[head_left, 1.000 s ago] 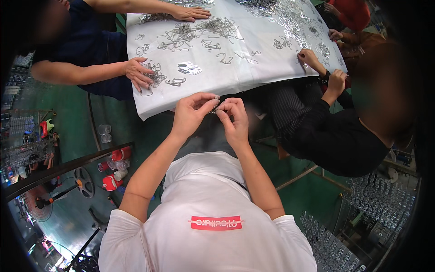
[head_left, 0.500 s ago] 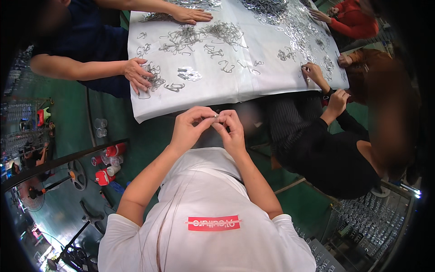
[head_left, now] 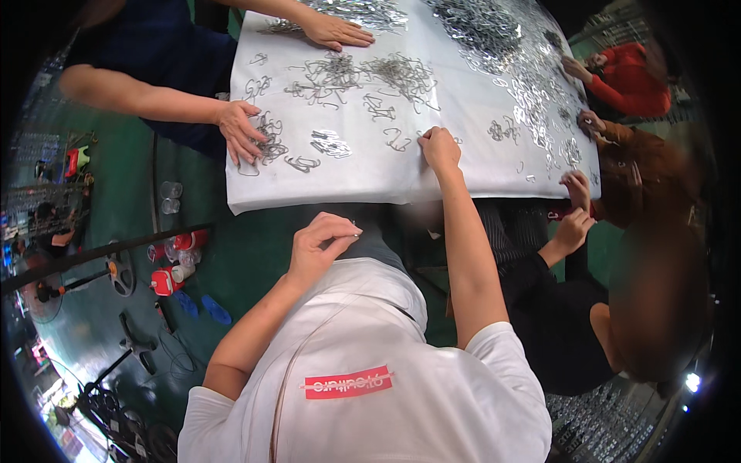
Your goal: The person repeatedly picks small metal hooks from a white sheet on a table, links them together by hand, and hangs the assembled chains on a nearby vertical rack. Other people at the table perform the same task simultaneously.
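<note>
My left hand [head_left: 327, 241] is held in front of my body, short of the table edge, thumb and fingers pinched on a small metal piece [head_left: 356, 230]. Most of that piece is hidden by the fingers. My right hand [head_left: 441, 150] reaches onto the white-covered table [head_left: 347, 181], its fingertips pinched together at the surface; whatever they hold is hidden. Just left of it lie a few bent wire hooks [head_left: 397, 140]. Farther off are loose heaps of wire hooks [head_left: 401, 76], and to the left a small group of shiny metal pieces [head_left: 330, 143].
At the left, a co-worker's hands [head_left: 242, 133] rest on hooks and the table. Other people sit along the right side, one in black [head_left: 567, 332] close beside me. A dark metal heap [head_left: 478, 27] covers the far right. Red containers [head_left: 164, 281] stand on the green floor.
My hands were together in front of me; the right has moved away, forward and right onto the table. My left stays near my body, still pinching. The neighbour's hand has drawn back from the table.
</note>
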`<state>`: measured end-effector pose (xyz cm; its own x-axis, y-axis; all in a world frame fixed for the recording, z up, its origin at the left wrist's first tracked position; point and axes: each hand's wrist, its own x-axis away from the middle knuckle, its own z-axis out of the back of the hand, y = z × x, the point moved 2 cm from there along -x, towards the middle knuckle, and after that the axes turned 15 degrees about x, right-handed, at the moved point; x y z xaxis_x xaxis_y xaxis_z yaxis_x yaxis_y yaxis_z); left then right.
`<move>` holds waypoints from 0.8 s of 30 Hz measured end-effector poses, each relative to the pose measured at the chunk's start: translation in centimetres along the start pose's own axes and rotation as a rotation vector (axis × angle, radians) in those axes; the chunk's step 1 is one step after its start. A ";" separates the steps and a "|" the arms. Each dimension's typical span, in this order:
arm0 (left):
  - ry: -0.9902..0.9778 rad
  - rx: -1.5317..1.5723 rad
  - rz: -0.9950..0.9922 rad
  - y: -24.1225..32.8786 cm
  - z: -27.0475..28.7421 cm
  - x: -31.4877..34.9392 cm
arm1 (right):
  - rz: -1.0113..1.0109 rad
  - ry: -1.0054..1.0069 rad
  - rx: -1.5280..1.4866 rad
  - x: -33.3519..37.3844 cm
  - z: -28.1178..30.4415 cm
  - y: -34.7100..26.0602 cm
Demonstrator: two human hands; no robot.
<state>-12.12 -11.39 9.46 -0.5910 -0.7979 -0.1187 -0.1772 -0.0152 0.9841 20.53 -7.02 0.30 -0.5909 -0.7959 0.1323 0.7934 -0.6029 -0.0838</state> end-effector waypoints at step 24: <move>-0.042 -0.005 -0.044 0.7 0.0 1.2 | -0.055 -0.171 -1.545 24.9 6.4 -8.7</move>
<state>-12.97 -12.36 9.98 -0.6151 -0.7705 -0.1671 -0.1995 -0.0529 0.9785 -0.10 -21.22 10.60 -0.5050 -0.8207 0.2674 -0.2076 -0.1852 -0.9605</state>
